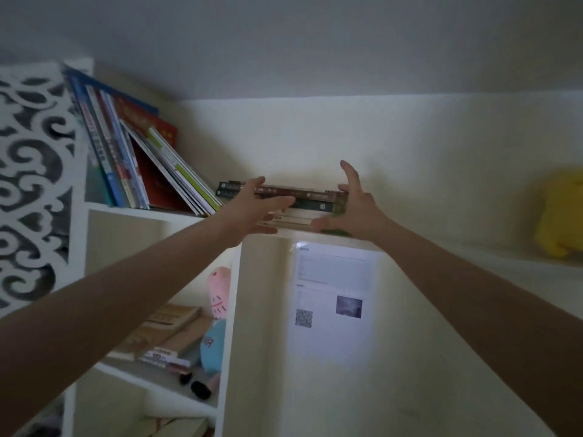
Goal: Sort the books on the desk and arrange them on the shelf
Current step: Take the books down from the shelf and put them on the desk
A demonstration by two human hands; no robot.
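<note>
Reaching up to a white shelf unit (126, 209), a person stretches both bare arms toward its top board. At the left of that board a row of leaning books (126, 159) tilts rightward. Its lowest edges come close to, perhaps touching, a flat stack of books (312, 200) lying in the middle near the front lip. The left hand (252, 209) lies with straight fingers over the stack's front and left part. The right hand (353, 209) is spread wide, thumb low and fingers up, bracing the right end. Neither hand looks closed around the stack.

Likely risks: an uneven push could shear the pile and tip a book over the lip, or a nudge leftward could knock the slanting row flat.

The room is dim. Spine titles are unreadable, the stack's back edge is hidden, the hands cover much of its front, and a yellow object (561, 216) at far right is too blurred to name.
</note>
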